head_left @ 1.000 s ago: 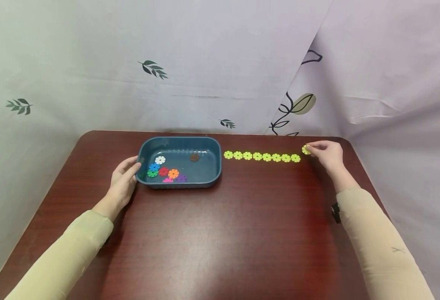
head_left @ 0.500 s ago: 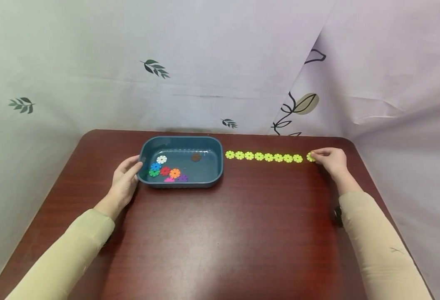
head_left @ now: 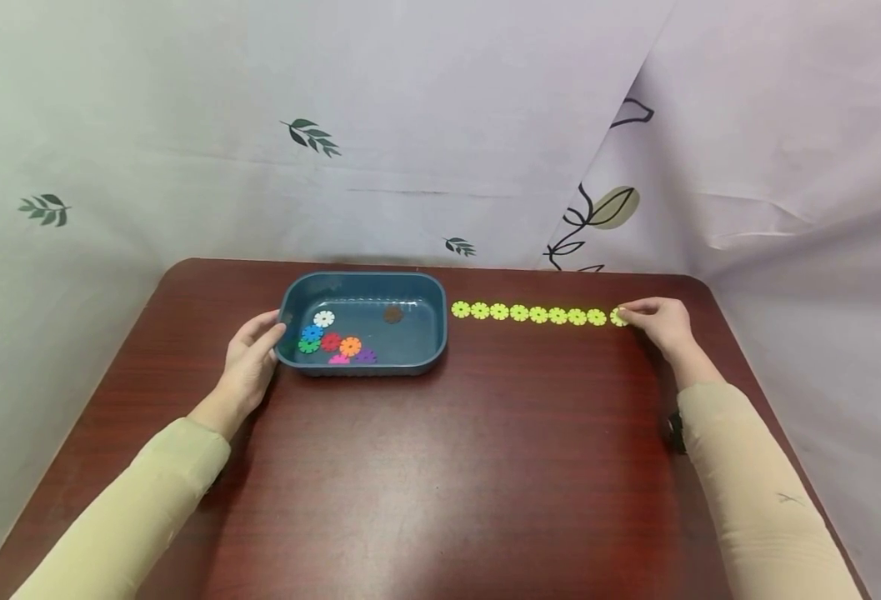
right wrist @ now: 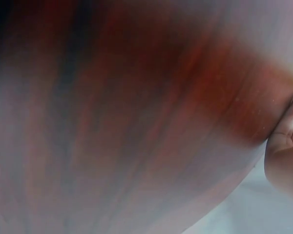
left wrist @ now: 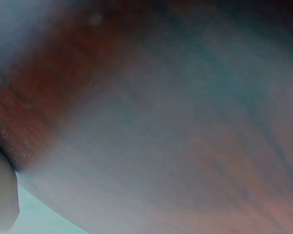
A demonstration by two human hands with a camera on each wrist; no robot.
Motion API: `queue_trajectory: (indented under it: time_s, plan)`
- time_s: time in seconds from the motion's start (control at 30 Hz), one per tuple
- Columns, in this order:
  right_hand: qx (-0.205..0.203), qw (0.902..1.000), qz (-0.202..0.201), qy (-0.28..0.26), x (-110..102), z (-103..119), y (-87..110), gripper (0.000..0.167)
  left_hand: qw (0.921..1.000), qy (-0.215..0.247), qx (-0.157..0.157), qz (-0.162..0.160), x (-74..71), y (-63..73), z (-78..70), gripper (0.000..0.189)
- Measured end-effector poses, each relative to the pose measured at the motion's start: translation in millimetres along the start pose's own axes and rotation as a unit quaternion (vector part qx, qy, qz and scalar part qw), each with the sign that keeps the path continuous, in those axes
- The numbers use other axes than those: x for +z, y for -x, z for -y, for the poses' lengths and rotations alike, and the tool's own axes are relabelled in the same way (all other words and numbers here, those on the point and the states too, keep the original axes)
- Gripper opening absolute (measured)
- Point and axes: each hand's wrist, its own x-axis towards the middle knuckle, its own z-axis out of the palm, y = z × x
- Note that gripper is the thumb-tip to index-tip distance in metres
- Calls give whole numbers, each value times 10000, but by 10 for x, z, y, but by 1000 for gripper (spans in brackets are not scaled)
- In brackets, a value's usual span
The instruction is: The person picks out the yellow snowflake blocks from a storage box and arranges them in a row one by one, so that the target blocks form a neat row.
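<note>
My right hand (head_left: pixel 659 325) pinches a yellow-green snowflake disc (head_left: pixel 618 317) between thumb and fingertips at the right end of a row. Several matching discs (head_left: pixel 518 313) lie flat in that row along the far part of the table, with a small gap before the held one. On the left, my left hand (head_left: pixel 248 362) grips the left rim of a dark blue plastic tray (head_left: pixel 434 350), thumb over the edge. Both wrist views are blurred; the right one shows part of the hand (right wrist: pixel 285 146) at its right edge.
Loose discs lie inside the tray: white (head_left: pixel 323 319), blue (head_left: pixel 312 332), green (head_left: pixel 308 345), red (head_left: pixel 331 342), orange (head_left: pixel 350 346), pink (head_left: pixel 339 359), purple (head_left: pixel 366 356) and brown (head_left: pixel 392 314). Behind the brown-red table (head_left: pixel 440 467) hangs a pale curtain (head_left: pixel 425 125) with leaf prints.
My right hand has brought its yellow-green disc down and right into line with the row, then slightly left toward the end disc. My left hand stays on the tray.
</note>
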Motion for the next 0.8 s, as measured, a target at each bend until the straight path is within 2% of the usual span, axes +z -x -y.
queue_trajectory:
  time_s: [0.4,0.67,0.8]
  plan:
    - [-157,9994,-34,322,25,-18,-29,38,10000,66,61,19,19,24,-23,18]
    - [-95,9992,57,372,21,-12,-40,39,9996,10,264,132,-15,8,24,18]
    - [-60,9992,96,371,18,-17,-30,39,9998,-22,157,112,-14,14,15,18]
